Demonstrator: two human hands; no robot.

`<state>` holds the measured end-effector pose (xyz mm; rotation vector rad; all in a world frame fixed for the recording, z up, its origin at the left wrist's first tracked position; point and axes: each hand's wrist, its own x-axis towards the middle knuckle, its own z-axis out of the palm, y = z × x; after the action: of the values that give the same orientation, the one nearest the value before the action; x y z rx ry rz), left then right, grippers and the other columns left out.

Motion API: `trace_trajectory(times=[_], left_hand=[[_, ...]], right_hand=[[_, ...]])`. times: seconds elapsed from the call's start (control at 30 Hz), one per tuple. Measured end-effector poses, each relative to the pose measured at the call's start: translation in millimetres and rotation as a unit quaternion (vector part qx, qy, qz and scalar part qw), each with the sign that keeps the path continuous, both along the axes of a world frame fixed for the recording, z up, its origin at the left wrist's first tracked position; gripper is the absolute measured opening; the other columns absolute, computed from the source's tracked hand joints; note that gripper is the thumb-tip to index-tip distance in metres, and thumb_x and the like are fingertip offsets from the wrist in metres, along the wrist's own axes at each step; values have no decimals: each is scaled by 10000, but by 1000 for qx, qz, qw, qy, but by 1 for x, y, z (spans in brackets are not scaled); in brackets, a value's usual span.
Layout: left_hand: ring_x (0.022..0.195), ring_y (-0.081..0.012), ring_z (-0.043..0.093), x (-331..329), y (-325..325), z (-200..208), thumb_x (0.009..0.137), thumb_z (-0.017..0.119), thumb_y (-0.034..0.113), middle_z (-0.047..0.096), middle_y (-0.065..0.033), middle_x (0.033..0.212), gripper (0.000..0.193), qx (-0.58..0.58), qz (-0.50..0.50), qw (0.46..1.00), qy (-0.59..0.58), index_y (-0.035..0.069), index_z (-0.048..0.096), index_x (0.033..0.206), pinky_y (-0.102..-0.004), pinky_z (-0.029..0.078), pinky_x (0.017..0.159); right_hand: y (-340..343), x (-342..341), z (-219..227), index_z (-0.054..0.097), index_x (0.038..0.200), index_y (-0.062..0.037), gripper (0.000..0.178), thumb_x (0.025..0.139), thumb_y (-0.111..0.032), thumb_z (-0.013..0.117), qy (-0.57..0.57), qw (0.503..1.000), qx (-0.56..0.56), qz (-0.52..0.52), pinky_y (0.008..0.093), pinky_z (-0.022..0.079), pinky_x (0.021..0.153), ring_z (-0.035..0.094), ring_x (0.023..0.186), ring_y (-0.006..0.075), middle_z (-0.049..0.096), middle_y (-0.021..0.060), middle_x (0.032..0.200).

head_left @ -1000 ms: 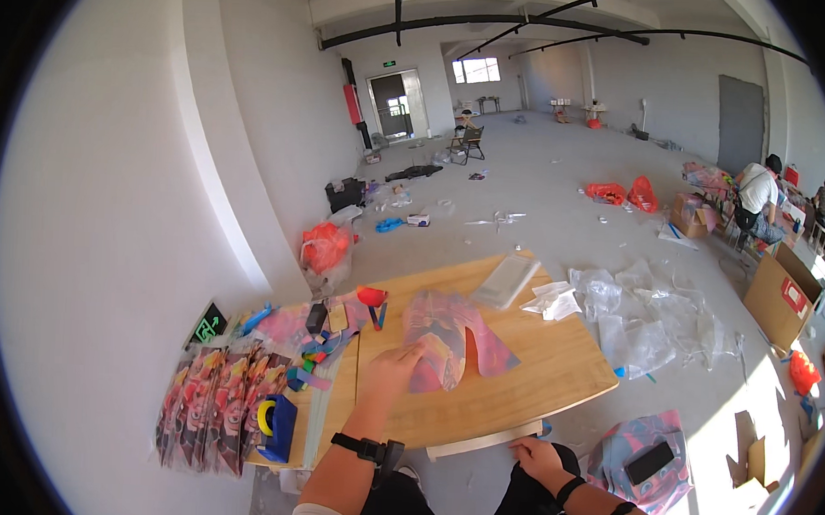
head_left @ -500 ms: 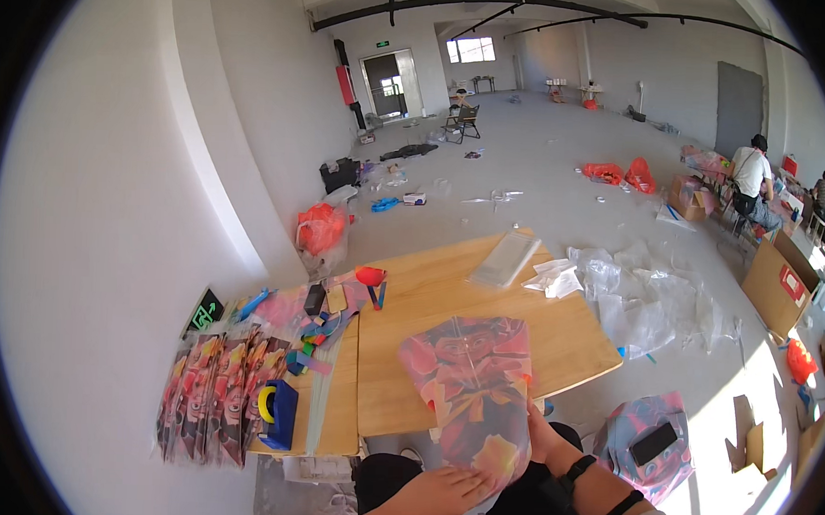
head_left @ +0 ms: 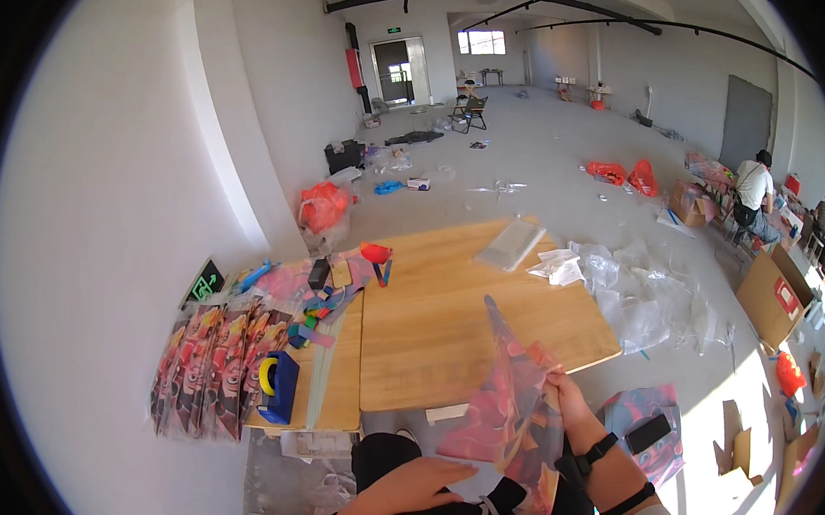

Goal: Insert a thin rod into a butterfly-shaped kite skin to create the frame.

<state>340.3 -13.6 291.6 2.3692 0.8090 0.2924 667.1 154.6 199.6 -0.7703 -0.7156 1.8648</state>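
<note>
Printed sheet (head_left: 507,413) is in front of the person: upper part overlaps the near right part of the desk (head_left: 420,304) in this view, the rest hangs past the near edge above the lap. Thin, limp, looks partly see-through. Mostly pink-red, with darker grey-purple areas and yellow-orange patches lower down. Print is smeared here, can't make out the motif.

Shape: not flat. Narrow greyish tip points up and away at the top, widens into a pink flap at lower left. Right side bunched with lengthwise creases, bottom end tapering toward the lap. Can't tell if it's one layer or two.

Right hand (head_left: 567,400): fingers pinching the sheet's right edge, at the gathered part. Left hand (head_left: 416,488): fingers released, fairly straight, over the lap, tips just beside the sheet's lower left edge. Can't tell if they touch.

Left end of desk: row of similar red-and-black printed packets (head_left: 210,368) in clear wrap, blue tape dispenser (head_left: 282,390) with a yellow roll just beside them. Far edge: clear plastic case (head_left: 511,243). Right of the person: another pink-and-blue printed piece (head_left: 622,419), dark phone (head_left: 648,434) lying on it.
</note>
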Motion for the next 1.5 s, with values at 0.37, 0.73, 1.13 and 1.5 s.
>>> trace_trajectory(times=[0.37,0.73,1.13,1.5], left_hand=[[1356,-272,525,-12,136,47,988,699,296,553,-106,1471,598,-193,333,738,-554,78,475,1498,-406,366,1156],[994,-177,681,-34,138,67,976,720,178,694,-51,1158,297,-211,274,584,-735,54,633,1231,-337,569,829],[701,-60,620,-46,95,128,923,766,89,715,-1,839,101,57,422,738,-524,6,732,970,-242,492,597],[708,-112,632,19,93,121,892,778,85,680,-55,804,228,226,512,709,-428,-11,741,1095,-253,486,585]], right_hand=[[-92,16,153,488,1446,36,758,775,-311,550,175,969,171,-33,458,499,1041,643,1158,348,641,204,1317],[-82,69,137,522,1393,52,566,938,-266,633,9,982,186,-12,371,549,939,673,1099,250,672,162,1260],[-46,41,168,655,1015,9,131,893,54,666,-540,704,375,-269,320,579,753,715,831,202,712,95,958],[-82,-132,269,597,1351,-16,441,919,-59,672,-397,717,573,-18,357,544,937,680,1115,294,681,178,1258]])
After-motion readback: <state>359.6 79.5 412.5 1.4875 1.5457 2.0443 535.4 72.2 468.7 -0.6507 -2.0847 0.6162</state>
